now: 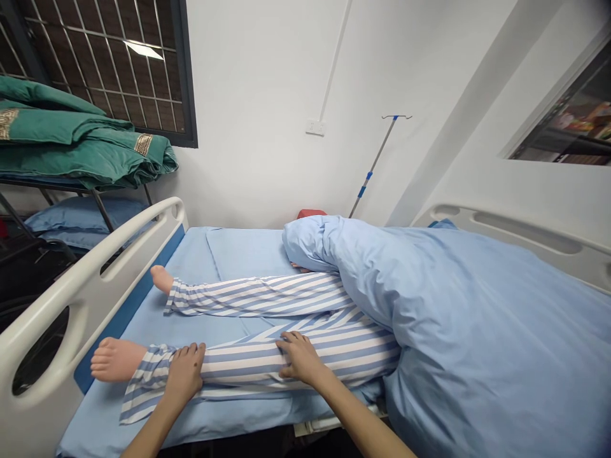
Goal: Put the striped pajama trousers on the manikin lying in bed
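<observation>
Lying apart on the leg [243, 367] along the bed [238, 245]'s near edge, the left hand [186, 372], its grip unclear, and spread right hand [301, 358] probably steady it; the bunched quilt [458, 318] leaves it reachable.

Green bedding [71, 141] and a hooked pole [380, 158] are seen along the wall [252, 83].
At left, the bedding is heaped on a rack [103, 210], with blue pillows [74, 219] laid below and a barred window [107, 73] set above. A strip [336, 60] is run down to a socket [315, 128]. Near the pole, banded in blue, something red [312, 213] is partly hidden. At far right, blurred goods [580, 124] are glimpsed through an opening [529, 146].
</observation>
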The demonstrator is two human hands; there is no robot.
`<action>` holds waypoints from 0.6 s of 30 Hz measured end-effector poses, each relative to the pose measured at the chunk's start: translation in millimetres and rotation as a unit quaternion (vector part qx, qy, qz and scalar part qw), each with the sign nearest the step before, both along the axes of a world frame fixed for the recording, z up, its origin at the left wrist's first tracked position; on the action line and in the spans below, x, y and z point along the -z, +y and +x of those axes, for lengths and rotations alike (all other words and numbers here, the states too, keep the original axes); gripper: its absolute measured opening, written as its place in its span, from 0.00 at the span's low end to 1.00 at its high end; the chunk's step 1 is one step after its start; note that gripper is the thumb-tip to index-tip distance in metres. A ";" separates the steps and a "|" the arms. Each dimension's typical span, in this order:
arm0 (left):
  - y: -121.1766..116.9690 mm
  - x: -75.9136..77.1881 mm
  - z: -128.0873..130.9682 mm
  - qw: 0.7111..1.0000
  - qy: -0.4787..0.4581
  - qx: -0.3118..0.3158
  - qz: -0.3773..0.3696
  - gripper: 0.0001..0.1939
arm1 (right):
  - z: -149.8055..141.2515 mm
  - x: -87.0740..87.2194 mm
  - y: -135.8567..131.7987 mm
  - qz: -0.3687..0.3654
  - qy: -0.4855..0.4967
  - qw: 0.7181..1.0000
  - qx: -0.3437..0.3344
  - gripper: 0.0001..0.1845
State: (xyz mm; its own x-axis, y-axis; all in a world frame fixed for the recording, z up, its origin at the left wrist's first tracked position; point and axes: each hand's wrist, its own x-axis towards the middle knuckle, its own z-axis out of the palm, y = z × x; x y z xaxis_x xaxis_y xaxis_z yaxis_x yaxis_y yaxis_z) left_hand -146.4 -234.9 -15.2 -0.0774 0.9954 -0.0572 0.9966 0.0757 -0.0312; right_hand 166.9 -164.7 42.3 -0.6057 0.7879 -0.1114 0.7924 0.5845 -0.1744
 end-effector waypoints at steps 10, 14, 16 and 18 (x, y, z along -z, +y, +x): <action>-0.3 0.4 0.1 1.000 -0.015 -0.007 -0.006 0.29 | -9.7 9.0 13.6 -0.057 -0.053 0.997 0.022 0.48; -0.8 -0.5 0.4 1.000 -0.017 -0.004 -0.011 0.27 | -11.3 12.1 15.6 -0.054 -0.057 0.997 0.012 0.48; -1.0 -1.1 0.6 1.000 -0.015 -0.003 -0.011 0.26 | -10.7 13.4 15.8 -0.052 -0.057 0.997 0.007 0.48; -1.2 -1.4 0.6 1.000 -0.016 -0.002 -0.009 0.26 | -10.0 14.2 16.1 -0.053 -0.057 0.997 0.002 0.48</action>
State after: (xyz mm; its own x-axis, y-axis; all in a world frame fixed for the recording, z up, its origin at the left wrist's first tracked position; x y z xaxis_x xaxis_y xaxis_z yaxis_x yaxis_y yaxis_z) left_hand -145.8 -236.1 -13.8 -0.0801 0.9937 -0.0785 0.9968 0.0803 -0.0012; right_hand 156.8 -148.6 28.1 -0.5812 0.7706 -0.2614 0.8129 0.5642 -0.1443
